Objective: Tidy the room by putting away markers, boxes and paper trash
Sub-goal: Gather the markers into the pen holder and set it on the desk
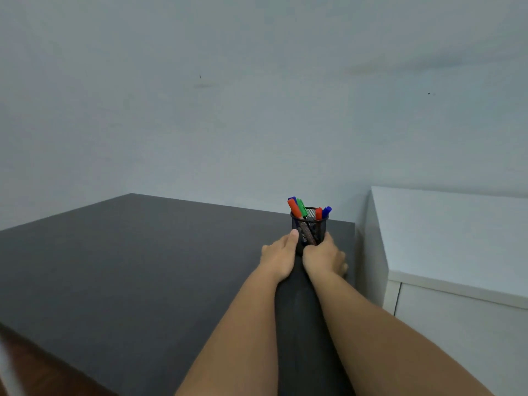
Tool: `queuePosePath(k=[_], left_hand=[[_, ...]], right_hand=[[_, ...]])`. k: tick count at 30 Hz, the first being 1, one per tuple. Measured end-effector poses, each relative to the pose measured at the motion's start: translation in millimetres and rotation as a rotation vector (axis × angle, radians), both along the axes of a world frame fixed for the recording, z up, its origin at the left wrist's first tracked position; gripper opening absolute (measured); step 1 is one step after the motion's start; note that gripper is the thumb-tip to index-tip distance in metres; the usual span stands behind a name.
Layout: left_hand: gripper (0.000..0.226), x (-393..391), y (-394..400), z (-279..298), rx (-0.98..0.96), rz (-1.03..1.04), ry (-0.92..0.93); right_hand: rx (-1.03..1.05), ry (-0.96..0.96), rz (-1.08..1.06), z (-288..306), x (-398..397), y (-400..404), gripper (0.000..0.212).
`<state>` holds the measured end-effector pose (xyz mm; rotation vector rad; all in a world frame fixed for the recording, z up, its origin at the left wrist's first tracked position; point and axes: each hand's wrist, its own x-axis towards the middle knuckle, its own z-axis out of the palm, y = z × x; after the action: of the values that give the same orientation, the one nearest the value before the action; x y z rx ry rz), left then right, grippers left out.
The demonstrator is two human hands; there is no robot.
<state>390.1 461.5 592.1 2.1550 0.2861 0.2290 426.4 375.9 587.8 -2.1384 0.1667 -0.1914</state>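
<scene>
A black mesh pen cup (pixel 310 227) stands near the far right corner of a dark grey table (pixel 143 267). Several markers (pixel 298 208) with red, green and blue caps stick out of it. My left hand (pixel 278 257) holds the cup's left side, thumb up against the mesh. My right hand (pixel 324 257) holds its right side, thumb on the mesh too. The cup's base is hidden behind both hands.
A white cabinet (pixel 457 252) stands to the right of the table, a narrow gap between them. A pale wall runs behind both. Brown floor (pixel 34 364) shows at the lower left past the table's front edge.
</scene>
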Motion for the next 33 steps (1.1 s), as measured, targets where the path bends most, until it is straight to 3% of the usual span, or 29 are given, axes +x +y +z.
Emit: queuePosePath(k=[5, 9, 15, 33], left_hand=[[0.062, 25, 15, -2, -0.077, -0.018, -0.037], [0.081, 50, 28, -9, -0.213, -0.020, -0.073], [0.054, 77, 39, -12, -0.391, -0.100, -0.098], [0.060, 157, 57, -21, -0.584, -0.278, -0.005]], right_hand=[[-0.029, -0.011, -0.004, 5, 16, -4, 0.044], [-0.081, -0.023, -0.023, 5, 26, -6, 0.041], [-0.129, -0.026, -0.046, 5, 43, -3, 0.045], [-0.255, -0.033, -0.038, -4, 106, 7, 0.052]])
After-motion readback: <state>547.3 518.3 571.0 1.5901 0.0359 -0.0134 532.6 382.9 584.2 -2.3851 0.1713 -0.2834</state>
